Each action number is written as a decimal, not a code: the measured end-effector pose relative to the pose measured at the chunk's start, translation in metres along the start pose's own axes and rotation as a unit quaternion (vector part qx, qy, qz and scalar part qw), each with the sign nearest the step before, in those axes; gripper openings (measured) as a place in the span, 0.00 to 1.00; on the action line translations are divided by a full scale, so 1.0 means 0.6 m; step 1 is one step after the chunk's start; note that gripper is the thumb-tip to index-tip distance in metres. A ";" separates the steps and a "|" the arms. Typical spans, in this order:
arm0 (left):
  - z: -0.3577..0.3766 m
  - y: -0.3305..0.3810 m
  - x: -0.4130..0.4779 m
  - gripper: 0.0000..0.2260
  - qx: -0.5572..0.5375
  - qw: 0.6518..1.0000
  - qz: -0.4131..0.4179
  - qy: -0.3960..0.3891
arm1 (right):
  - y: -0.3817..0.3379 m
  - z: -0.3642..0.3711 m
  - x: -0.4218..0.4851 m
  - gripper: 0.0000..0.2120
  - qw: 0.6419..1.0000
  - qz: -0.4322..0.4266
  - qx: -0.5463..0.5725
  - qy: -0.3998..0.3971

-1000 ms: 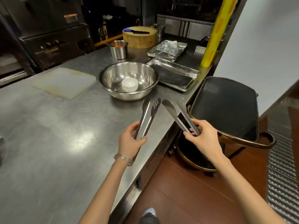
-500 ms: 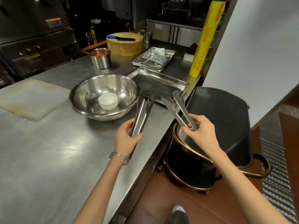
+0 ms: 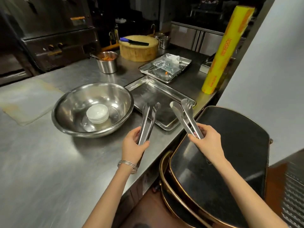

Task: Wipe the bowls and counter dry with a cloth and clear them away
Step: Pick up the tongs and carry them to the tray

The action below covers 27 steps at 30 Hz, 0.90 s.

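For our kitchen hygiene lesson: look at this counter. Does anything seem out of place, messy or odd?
The far tray holds crumpled plastic wrap and an orange scrap, leftover litter. The left hand grips the left tongs and the right hand the right tongs; no cloth shows. Nothing looks spilled or broken.

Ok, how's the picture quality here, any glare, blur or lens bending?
Head view: the appliance behind is dim; soft glare sits on the steel counter, bright highlights in the big bowl; the floor grating at the right edge is smeared; the yellow roll leans, perhaps partly lens distortion; the left hand on the left tongs and the right hand on the right tongs look fairly sharp.
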<state>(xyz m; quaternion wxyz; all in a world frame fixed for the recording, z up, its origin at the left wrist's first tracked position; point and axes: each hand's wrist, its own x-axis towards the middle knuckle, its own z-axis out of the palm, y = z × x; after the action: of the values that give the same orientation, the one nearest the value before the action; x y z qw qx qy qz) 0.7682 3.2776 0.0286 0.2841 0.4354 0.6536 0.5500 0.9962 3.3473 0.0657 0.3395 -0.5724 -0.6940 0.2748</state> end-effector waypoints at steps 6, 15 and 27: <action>0.062 -0.024 0.101 0.24 0.012 0.998 -0.040 0.039 | 0.046 0.048 0.107 0.19 0.999 0.031 0.004 -0.023; 0.135 -0.072 0.342 0.26 0.003 0.996 -0.079 0.034 | 0.065 0.161 0.355 0.18 0.998 0.045 -0.011 -0.033; 0.256 -0.185 0.541 0.23 0.042 0.985 -0.143 0.083 | 0.182 0.341 0.580 0.27 0.992 0.099 -0.036 -0.069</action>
<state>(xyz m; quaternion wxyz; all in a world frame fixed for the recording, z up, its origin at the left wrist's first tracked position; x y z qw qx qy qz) 0.7213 3.6343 -0.0795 0.2862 0.3020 0.7526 0.5103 0.8621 3.7115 -0.0906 0.2414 -0.6301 -0.6646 0.3209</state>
